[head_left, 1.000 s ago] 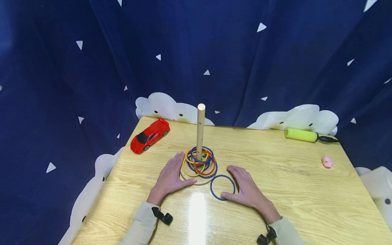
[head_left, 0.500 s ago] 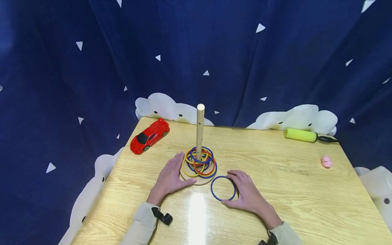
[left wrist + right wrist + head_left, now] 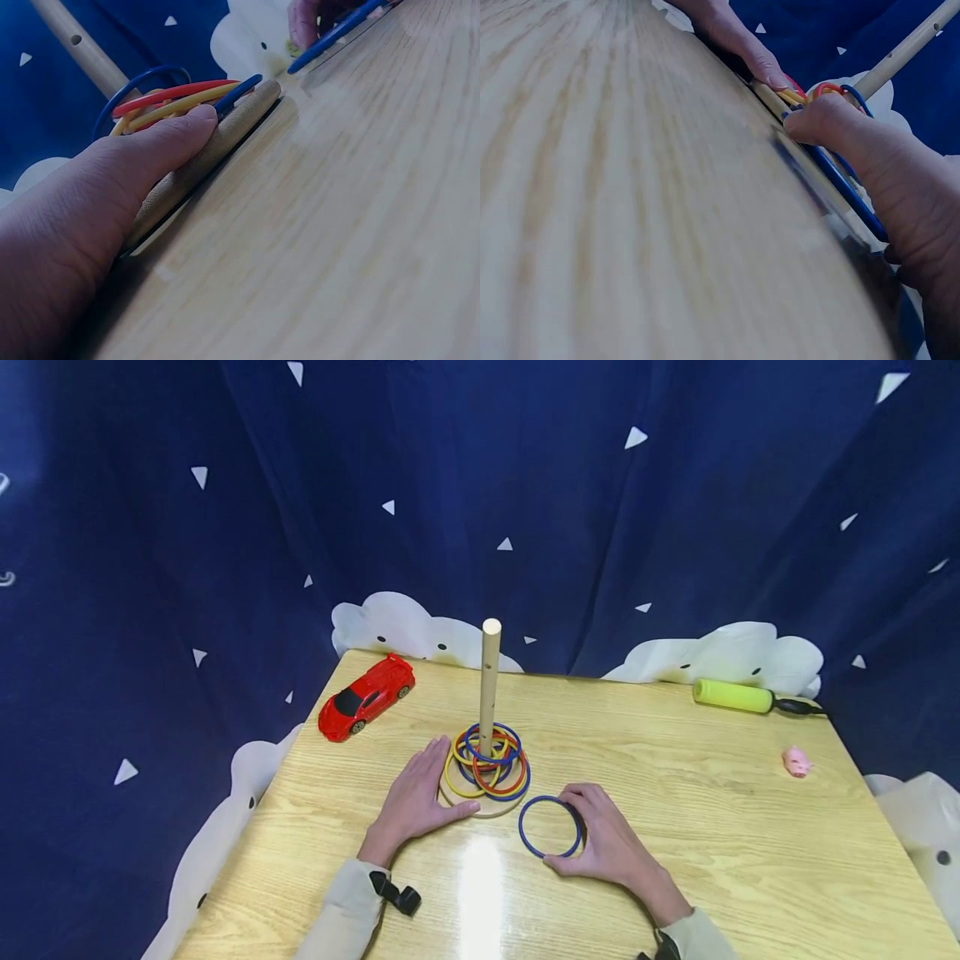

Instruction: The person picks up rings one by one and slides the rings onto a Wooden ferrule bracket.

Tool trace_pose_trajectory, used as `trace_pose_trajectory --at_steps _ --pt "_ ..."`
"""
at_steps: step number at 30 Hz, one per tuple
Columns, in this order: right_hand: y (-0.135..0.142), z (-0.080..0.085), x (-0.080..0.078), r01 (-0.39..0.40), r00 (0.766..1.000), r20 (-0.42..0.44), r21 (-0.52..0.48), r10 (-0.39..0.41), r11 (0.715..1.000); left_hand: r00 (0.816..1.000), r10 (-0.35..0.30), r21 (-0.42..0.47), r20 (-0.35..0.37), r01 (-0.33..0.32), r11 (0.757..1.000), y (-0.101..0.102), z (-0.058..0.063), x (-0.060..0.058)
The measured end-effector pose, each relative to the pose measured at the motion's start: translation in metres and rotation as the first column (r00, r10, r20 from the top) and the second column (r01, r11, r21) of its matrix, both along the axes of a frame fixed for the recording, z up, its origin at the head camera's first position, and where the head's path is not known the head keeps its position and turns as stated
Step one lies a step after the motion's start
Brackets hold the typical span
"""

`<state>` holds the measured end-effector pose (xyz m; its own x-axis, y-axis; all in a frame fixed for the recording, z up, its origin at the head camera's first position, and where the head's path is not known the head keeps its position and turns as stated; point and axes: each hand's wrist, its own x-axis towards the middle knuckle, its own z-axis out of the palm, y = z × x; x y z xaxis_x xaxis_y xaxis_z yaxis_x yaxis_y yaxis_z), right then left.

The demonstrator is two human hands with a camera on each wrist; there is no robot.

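Observation:
A wooden peg [image 3: 489, 689] rises from a round wooden base [image 3: 491, 812]. Several yellow, red and blue rings [image 3: 467, 794] lie loosely around its foot. My left hand [image 3: 414, 797] rests against the left side of the base, fingers straight; in the left wrist view the thumb [image 3: 176, 135] lies on the base's rim. To the right of the base, my right hand [image 3: 606, 839] pinches a blue ring [image 3: 521, 828] by its right side, between thumb and fingers. The left wrist view shows this ring [image 3: 337, 37] at a tilt close over the table, with a shadow under it.
A red toy car [image 3: 367, 697] stands at the back left of the wooden table [image 3: 645, 743]. At the back right lies a yellow-green pump [image 3: 733, 696] with a black end, and nearer, a small pink pig [image 3: 796, 762]. A dark blue curtain [image 3: 555, 485] hangs behind.
My right thumb and fingers have closed onto the blue ring, which has shifted slightly right and toward me. The left hand has stayed at the base.

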<state>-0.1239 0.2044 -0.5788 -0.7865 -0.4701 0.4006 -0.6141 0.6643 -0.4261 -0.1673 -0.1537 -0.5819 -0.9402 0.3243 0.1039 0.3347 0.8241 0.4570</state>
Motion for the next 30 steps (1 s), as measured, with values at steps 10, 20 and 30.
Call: trace_pose_trajectory --at_steps 10,20,30 --pt "0.005 0.032 -0.004 0.014 1.0 0.028 -0.074 -0.012 0.997 1.0 0.006 0.0 0.011 -0.006 1.0 0.001 -0.001 0.001" --pt "0.01 0.073 -0.021 0.011 1.0 0.019 -0.095 -0.01 0.995 1.0 0.004 0.001 -0.008 -0.004 1.0 0.002 -0.001 -0.001" --pt "0.006 0.14 -0.049 -0.046 0.995 -0.1 -0.208 0.025 0.977 1.0 0.008 0.007 -0.001 -0.008 1.0 0.001 -0.001 0.0"
